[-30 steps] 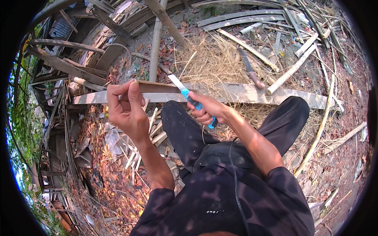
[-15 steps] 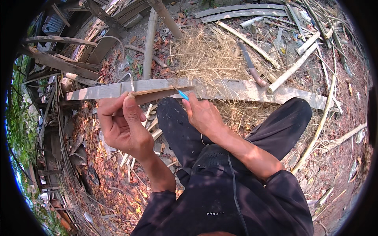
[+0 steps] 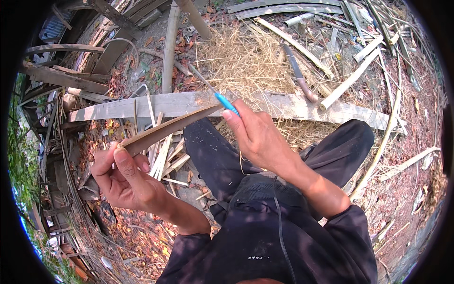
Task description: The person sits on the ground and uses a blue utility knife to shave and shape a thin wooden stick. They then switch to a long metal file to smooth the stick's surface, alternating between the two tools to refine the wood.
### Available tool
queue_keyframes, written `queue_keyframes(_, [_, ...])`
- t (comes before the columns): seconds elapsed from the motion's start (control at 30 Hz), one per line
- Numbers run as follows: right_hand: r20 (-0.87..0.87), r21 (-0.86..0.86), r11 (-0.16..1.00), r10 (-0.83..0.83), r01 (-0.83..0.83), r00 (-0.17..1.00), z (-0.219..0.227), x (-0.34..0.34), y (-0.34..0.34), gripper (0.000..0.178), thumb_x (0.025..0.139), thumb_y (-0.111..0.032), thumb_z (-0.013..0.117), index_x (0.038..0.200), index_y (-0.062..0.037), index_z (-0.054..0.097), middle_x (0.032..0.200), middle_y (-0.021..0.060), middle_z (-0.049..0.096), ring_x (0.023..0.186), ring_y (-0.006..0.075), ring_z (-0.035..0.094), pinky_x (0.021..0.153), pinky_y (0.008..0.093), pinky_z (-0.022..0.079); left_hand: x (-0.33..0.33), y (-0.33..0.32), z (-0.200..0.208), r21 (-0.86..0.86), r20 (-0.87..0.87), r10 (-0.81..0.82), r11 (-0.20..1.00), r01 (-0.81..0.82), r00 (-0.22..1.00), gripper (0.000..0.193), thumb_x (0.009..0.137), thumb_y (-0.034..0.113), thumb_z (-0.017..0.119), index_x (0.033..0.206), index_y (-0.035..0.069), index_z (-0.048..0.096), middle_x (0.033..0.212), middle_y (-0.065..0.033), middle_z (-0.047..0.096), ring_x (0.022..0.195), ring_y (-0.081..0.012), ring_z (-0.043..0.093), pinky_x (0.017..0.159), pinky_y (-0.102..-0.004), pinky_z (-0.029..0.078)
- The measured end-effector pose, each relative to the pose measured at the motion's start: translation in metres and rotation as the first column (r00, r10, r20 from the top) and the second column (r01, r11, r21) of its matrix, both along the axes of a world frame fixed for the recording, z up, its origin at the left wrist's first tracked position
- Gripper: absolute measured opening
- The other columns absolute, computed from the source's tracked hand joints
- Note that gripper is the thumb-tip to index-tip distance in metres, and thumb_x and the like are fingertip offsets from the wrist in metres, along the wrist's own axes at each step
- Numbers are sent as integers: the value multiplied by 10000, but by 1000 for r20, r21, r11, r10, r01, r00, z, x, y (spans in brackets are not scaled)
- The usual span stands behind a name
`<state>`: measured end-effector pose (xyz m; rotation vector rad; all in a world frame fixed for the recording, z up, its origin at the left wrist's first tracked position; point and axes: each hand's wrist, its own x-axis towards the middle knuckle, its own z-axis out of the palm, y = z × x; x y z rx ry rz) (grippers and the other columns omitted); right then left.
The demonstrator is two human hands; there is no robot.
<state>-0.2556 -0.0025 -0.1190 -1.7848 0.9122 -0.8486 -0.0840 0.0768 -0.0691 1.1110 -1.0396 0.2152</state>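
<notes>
My left hand [image 3: 130, 182] pinches the near left end of a brown, trough-shaped piece of split bamboo [image 3: 172, 124] between thumb and fingers. The piece slants up to the right above my left knee, its far end meeting my right hand. My right hand [image 3: 257, 132] is closed round the blue handle [image 3: 228, 104] of a tool. Its thin, dark shaft [image 3: 202, 78] points up and left, beyond the bamboo; I cannot make out the kind of tip. Whether my right fingers also grip the bamboo's far end is hidden.
A long grey plank [image 3: 182, 104] lies across in front of my knees. Behind it are dry straw [image 3: 246, 61] and a large knife [image 3: 298, 71] whose handle rests on the plank. Pale bamboo strips [image 3: 163, 158] lie by my left knee; poles [image 3: 352, 73] lie at the right.
My left hand has moved left and down with its end of the bamboo, showing more of the piece. My right hand has risen slightly, and the tool's handle and shaft now show more fully.
</notes>
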Motion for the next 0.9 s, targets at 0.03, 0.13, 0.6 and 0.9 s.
queue_keyframes(0.03, [26,-31,999,18,-17,999,-6,11,13,232,968,-222,458,917,5,458,529,222,481,517,429,515,471,471,371,-1,3,0,-5,-20,7,1000,-7,1000,80,878,20,586,864,-14,515,764,-52,471,525,-50,390,375,-168,271])
queue_keyframes(0.13, [-23,-18,998,58,-58,998,-25,32,27,231,970,-237,455,940,-9,438,521,216,473,505,421,511,464,476,352,-15,4,1,-19,-63,53,998,-54,997,87,867,11,585,847,-8,503,753,-48,454,504,-53,378,360,-164,267])
queue_keyframes(0.6, [-540,-22,977,-190,212,820,-187,-45,8,334,973,-273,398,908,26,531,592,235,574,604,430,599,571,494,477,1,14,-14,-133,-113,89,986,-103,990,80,892,37,585,855,4,522,743,-98,552,441,-63,356,404,-186,278])
queue_keyframes(0.9, [-71,-19,993,119,-121,990,-67,33,14,251,966,-253,456,928,-6,460,546,228,506,527,438,528,478,488,386,-17,6,-9,-35,-27,111,993,-112,993,161,925,78,508,835,-14,411,687,-65,357,419,-62,302,356,-174,235])
